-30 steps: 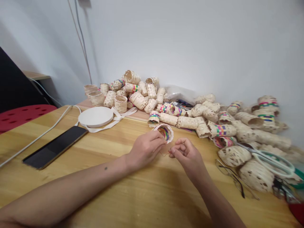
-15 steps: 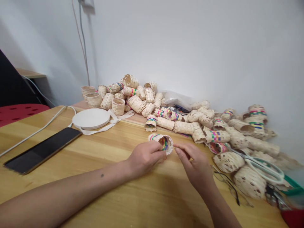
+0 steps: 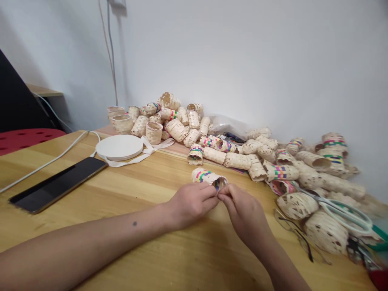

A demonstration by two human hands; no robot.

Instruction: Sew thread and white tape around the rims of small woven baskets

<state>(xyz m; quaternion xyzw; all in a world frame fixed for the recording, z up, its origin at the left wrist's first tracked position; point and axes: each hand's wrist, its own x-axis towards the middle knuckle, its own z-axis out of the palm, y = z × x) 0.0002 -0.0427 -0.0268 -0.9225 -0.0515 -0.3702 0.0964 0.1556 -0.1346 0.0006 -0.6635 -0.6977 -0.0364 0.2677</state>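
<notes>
A small woven tube [image 3: 204, 176] with pink, yellow, green and blue bands is held just above the wooden table, its open end turned to the right. My left hand [image 3: 193, 203] is closed round its near side. At the rim of that open end, my right hand [image 3: 242, 204] is pinched, its fingertips touching those of my left hand. Whatever lies between the right fingertips is too small to make out. Behind the held tube, a similar banded tube [image 3: 195, 154] stands on the table.
Many woven tubes [image 3: 238, 161] line the wall. A white ribbon roll [image 3: 119, 147] and a phone [image 3: 57, 184] lie left on the table [image 3: 121, 194]. White-handled scissors [image 3: 347, 216] and eyeglasses [image 3: 298, 234] are at the right.
My right hand has moved left onto the tube's rim and now meets my left hand. The tube's open end is turned less toward me and partly covered. The view has shifted slightly.
</notes>
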